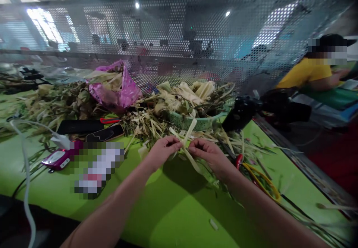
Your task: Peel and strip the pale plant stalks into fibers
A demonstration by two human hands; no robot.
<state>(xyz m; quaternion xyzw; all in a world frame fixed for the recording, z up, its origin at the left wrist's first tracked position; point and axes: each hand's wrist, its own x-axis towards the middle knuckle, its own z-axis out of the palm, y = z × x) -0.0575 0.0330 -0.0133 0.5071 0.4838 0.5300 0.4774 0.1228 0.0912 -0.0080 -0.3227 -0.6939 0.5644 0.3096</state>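
Note:
Pale strips of what looks like dried corn husk [190, 133] cross each other between my two hands, above the green table. My left hand [163, 149] is closed, its thumb and fingertips pinching the strips from the left. From the right, my right hand [208, 151] pinches the same strips just beside the crossing, fingers curled. One strip end sticks up past the hands and another slants down below my right fingers. Just beyond them stands a green plastic basket [192, 122] heaped with dried husks [192, 93].
A pink plastic bag [127, 91] of husks and a leafy pile [67, 100] stand at the back left. Nearer lie a dark phone [104, 135] and a purple power strip [57, 159]. Yellow-handled scissors [264, 181] lie right. A black device [240, 113] stands by the table edge; a person in yellow [307, 72] sits beyond.

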